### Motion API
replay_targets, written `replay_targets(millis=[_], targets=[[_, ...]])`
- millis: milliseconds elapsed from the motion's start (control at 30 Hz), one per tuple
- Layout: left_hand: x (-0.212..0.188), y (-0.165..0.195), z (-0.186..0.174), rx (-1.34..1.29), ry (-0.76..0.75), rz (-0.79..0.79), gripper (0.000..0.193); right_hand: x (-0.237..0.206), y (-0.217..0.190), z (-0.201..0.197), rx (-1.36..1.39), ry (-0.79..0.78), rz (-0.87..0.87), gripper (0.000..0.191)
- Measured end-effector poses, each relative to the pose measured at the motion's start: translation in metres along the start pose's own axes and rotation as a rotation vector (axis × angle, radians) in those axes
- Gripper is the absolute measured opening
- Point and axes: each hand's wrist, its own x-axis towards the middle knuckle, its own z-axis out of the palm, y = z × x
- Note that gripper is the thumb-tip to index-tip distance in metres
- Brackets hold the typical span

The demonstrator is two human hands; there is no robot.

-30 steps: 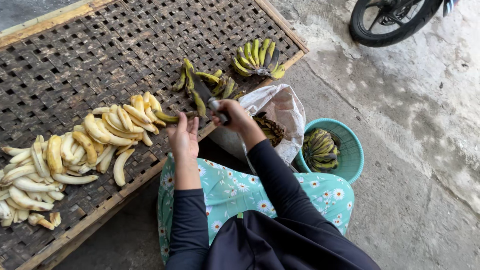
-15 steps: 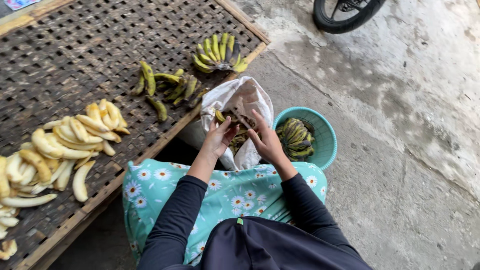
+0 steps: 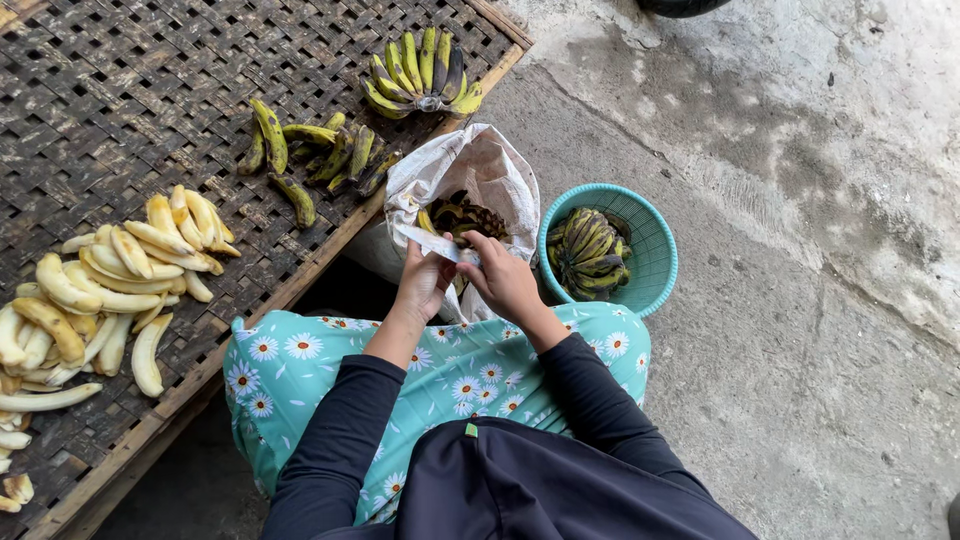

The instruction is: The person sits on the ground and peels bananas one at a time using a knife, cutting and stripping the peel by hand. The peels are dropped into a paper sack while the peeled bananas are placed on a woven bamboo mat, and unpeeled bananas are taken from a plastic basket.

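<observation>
Rough woven-bamboo tray [image 3: 150,120], plastic basket [image 3: 655,265]

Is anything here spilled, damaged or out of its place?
Nothing looks spilled. The peeled bananas lie heaped on the woven rack, unpeeled ones apart. Both hands work over the white sack. Only the rack looks worn, with gaps in its weave.

Teal basket [image 3: 655,262], green-yellow bananas [image 3: 420,75], pale peeled bananas [image 3: 120,270], daisy-patterned turquoise skirt [image 3: 440,360].
</observation>
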Motion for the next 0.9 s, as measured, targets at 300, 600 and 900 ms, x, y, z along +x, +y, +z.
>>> replay_targets(millis=[300, 600, 900], targets=[[-0.02, 0.049, 0.011, 0.128, -0.326, -0.206, 0.084, 0.035, 0.049, -0.008, 0.958, -0.291, 0.358, 0.031], [-0.024, 0.048, 0.014, 0.199, -0.436, -0.308, 0.079, 0.065, 0.097, 0.006, 1.014, 0.118, 0.443, 0.032], [0.003, 0.022, -0.001, 0.108, -0.133, -0.097, 0.037, 0.049, 0.092, 0.035, 0.964, 0.004, 0.663, 0.041]])
